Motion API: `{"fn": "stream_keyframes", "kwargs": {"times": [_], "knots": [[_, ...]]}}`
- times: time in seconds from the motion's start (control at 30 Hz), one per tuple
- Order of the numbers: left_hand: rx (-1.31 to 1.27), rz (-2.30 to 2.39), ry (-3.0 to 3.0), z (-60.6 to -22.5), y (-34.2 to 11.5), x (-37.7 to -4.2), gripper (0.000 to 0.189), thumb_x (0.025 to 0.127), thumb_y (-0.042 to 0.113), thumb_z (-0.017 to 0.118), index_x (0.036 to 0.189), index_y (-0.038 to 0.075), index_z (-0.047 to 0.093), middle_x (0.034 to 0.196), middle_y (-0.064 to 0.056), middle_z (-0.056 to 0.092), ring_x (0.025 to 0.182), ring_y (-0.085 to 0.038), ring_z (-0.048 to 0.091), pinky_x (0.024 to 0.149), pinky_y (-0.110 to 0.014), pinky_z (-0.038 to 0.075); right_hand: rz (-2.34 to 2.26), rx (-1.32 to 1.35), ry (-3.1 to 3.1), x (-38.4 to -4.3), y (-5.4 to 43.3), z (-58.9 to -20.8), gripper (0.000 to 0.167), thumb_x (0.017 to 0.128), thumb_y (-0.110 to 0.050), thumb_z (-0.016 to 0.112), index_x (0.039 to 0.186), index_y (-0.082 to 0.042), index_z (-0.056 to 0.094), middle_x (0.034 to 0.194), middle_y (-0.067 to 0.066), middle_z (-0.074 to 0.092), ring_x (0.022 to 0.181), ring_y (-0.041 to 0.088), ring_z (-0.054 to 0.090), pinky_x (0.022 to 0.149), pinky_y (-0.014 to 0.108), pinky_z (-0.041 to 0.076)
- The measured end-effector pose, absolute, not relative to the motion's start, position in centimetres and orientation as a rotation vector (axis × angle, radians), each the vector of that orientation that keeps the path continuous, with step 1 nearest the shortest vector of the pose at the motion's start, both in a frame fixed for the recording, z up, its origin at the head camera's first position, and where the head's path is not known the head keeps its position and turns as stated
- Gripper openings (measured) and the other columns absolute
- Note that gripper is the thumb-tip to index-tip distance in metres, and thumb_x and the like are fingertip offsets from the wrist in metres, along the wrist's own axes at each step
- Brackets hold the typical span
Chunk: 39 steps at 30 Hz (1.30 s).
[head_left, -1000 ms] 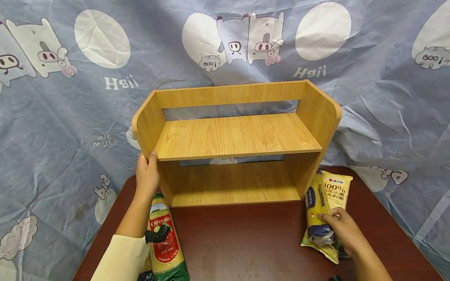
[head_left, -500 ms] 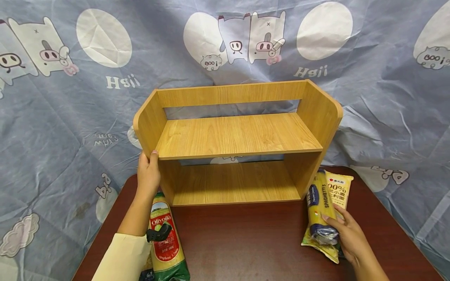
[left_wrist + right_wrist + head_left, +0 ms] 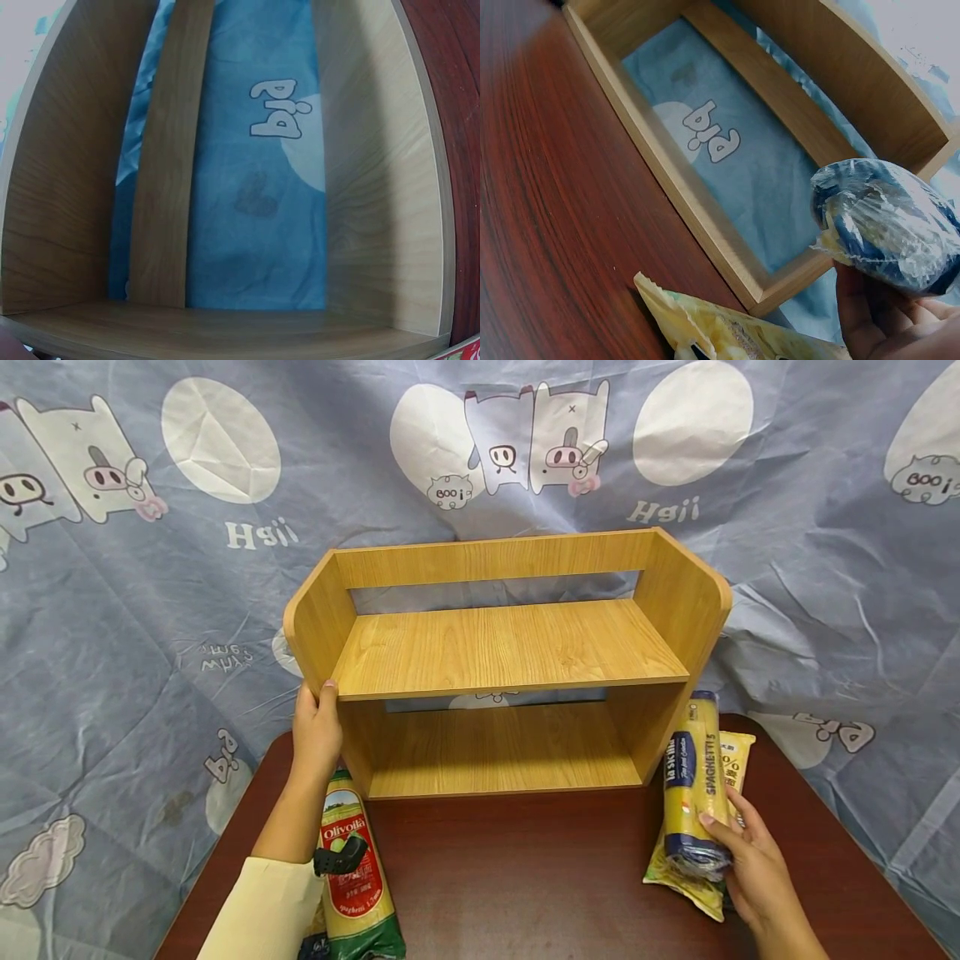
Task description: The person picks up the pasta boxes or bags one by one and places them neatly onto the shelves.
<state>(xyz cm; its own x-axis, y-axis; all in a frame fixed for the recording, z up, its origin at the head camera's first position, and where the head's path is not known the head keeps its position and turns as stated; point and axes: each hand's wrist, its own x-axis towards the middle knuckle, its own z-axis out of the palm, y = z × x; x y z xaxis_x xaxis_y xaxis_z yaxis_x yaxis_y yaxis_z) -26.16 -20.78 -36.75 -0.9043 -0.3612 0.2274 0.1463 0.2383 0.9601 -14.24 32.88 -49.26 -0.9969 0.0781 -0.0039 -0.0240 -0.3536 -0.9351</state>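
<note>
My left hand [image 3: 317,731] grips the left side panel of the wooden two-tier shelf [image 3: 510,647], thumb at the front edge of its upper board. On the right, my right hand [image 3: 757,864] holds a yellow and blue spaghetti pack [image 3: 693,785] near its lower end. The pack is raised and tilted beside the shelf's right panel. Its crinkled clear end [image 3: 892,225] faces the camera in the right wrist view. Under it lies a yellow pasta bag [image 3: 682,885], partly covered. The left wrist view shows the shelf's lower compartment [image 3: 375,172] and hardly any of the hand.
A red, green and yellow Olivoilà pasta pack [image 3: 356,877] lies on the dark red table [image 3: 517,877] by the left forearm. A dark-ended pack beside it is mostly hidden. Blue printed cloth [image 3: 135,693] hangs behind the shelf.
My right hand has lifted the spaghetti pack off the yellow bag, raising and turning it so its label faces up. The left hand has stayed on the shelf panel.
</note>
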Motion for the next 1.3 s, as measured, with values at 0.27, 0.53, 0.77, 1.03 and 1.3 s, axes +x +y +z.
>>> {"fn": "stream_keyframes", "kwargs": {"times": [0.27, 0.53, 0.77, 1.03, 1.3], "knots": [[0.224, -1.741, -2.115, -36.7, -20.7, -26.2, 0.052, 0.107, 0.043, 0.038, 0.153, 0.019, 0.038, 0.149, -0.014, 0.048, 0.134, -0.032, 0.048, 0.118, -0.050, 0.033, 2.553, 0.139, -1.557, -13.8, 32.4, -48.7, 0.062, 0.105, 0.004, 0.040, 0.156, -0.026, 0.022, 0.125, -0.012, 0.065, 0.102, 0.007, 0.069, 0.079, 0.023, 0.057], [0.213, -1.746, -2.107, -36.8, -20.7, -26.2, 0.051, 0.108, 0.042, 0.037, 0.152, 0.018, 0.039, 0.147, -0.015, 0.048, 0.134, -0.031, 0.047, 0.117, -0.050, 0.033, 2.597, 0.282, -1.432, -13.3, 32.3, -47.4, 0.064, 0.105, 0.007, 0.034, 0.159, -0.024, 0.019, 0.131, -0.006, 0.065, 0.106, 0.012, 0.070, 0.080, 0.026, 0.059], [0.203, -1.744, -2.098, -36.8, -20.7, -26.2, 0.050, 0.108, 0.041, 0.038, 0.151, 0.017, 0.040, 0.147, -0.014, 0.048, 0.134, -0.031, 0.047, 0.117, -0.049, 0.033, 2.621, 0.407, -1.341, -13.0, 32.0, -46.2, 0.064, 0.105, 0.010, 0.028, 0.159, -0.022, 0.018, 0.134, 0.000, 0.064, 0.108, 0.016, 0.070, 0.081, 0.029, 0.060], [0.200, -1.727, -2.108, -36.7, -20.7, -26.0, 0.050, 0.107, 0.041, 0.039, 0.150, 0.015, 0.042, 0.146, -0.015, 0.048, 0.134, -0.032, 0.047, 0.118, -0.051, 0.032, 2.601, 0.495, -1.272, -12.7, 31.8, -44.9, 0.065, 0.103, 0.013, 0.025, 0.160, -0.020, 0.019, 0.139, 0.003, 0.062, 0.112, 0.018, 0.069, 0.083, 0.030, 0.060], [0.199, -1.741, -2.099, -36.7, -20.7, -26.1, 0.050, 0.108, 0.041, 0.039, 0.151, 0.017, 0.040, 0.147, -0.014, 0.049, 0.135, -0.031, 0.048, 0.118, -0.050, 0.033, 2.574, 0.623, -1.216, -12.5, 31.6, -43.4, 0.066, 0.102, 0.015, 0.019, 0.162, -0.014, 0.016, 0.147, 0.006, 0.056, 0.119, 0.020, 0.066, 0.087, 0.031, 0.059]]}}
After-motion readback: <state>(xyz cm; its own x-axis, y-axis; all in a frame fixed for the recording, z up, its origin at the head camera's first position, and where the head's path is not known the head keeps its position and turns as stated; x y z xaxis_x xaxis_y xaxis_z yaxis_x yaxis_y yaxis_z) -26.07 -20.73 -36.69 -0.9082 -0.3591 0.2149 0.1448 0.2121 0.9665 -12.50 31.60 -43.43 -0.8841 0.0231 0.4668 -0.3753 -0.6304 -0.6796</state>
